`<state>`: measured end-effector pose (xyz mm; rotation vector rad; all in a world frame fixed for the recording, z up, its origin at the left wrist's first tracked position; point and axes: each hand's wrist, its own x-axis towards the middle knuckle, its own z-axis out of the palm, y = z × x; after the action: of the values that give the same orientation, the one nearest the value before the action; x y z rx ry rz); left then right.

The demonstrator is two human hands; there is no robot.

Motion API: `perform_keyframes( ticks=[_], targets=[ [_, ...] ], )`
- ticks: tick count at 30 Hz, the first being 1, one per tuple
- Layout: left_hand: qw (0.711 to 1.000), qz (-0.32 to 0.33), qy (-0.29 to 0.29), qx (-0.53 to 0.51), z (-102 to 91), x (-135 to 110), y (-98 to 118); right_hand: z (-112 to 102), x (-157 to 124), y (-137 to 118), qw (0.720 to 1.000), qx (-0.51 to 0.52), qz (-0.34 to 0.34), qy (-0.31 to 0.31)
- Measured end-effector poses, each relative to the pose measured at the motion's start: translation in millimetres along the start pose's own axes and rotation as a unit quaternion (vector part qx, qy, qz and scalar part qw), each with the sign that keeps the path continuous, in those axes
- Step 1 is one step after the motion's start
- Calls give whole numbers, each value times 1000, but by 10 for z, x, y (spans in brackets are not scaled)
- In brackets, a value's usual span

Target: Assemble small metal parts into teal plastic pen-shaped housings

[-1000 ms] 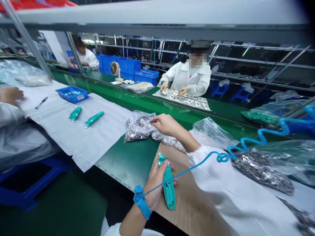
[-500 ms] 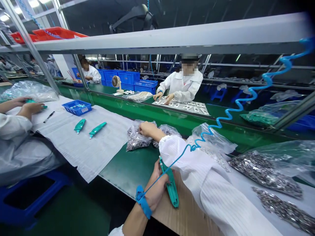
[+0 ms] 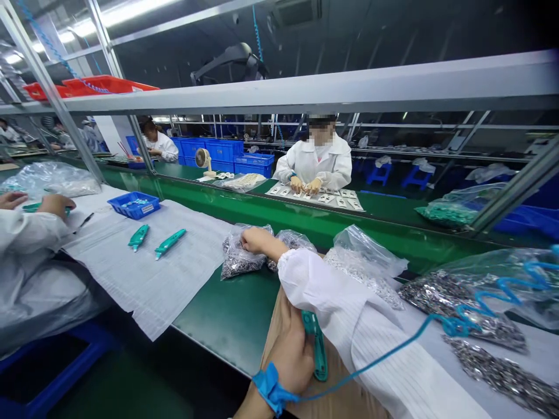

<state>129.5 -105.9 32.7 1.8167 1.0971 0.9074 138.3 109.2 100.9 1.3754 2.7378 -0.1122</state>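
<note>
My left hand [image 3: 290,355], with a blue strap at the wrist, is closed around a long teal plastic casing [image 3: 320,355]. The casing's upper end is hidden behind my right sleeve. Across it my right arm reaches to a clear plastic bag of small metal parts [image 3: 242,265]. At the bag's mouth my right hand [image 3: 255,240] has its fingers curled in, and whatever they pinch is hidden. A second bag of parts [image 3: 294,238] lies just behind my right wrist. Two more teal casings [image 3: 170,243] rest on the white sheet [image 3: 187,285] to the left.
A blue tray [image 3: 134,206] of small parts stands on the sheet near a co-worker's hands [image 3: 55,205]. To the right are a bag of white parts [image 3: 362,279] and loose metal parts [image 3: 502,372]. A coiled blue cord [image 3: 419,334] crosses my right sleeve.
The view has tilted upward. My left hand and the casing have shifted slightly right, the casing tipped more under my sleeve. The blue cord has swung down to the right. My right hand stays at the bag.
</note>
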Motion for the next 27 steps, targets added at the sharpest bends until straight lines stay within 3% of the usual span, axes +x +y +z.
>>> perform_keyframes(
  ticks=[6,10,13,16,19,22,27],
  targets=[
    [997,-22,-74,29,-182,-165,67,-109,-74,39,999,4,21,32],
    [984,-63,-150,76,-235,-234,1,-304,-232,59,997,18,38,63],
    [980,-32,-148,127,-245,-227,-74,-504,-593,144,993,32,45,101],
    [979,4,-134,152,-263,-167,-121,-592,-1218,246,990,47,44,126],
    [979,29,-123,161,-277,-90,-152,-423,-1929,292,978,115,53,165],
    [978,60,-116,163,-263,-31,-181,-19,-2455,263,961,214,123,127],
    [976,98,-98,166,-204,4,-190,630,-2700,133,939,296,158,75]
  ],
)
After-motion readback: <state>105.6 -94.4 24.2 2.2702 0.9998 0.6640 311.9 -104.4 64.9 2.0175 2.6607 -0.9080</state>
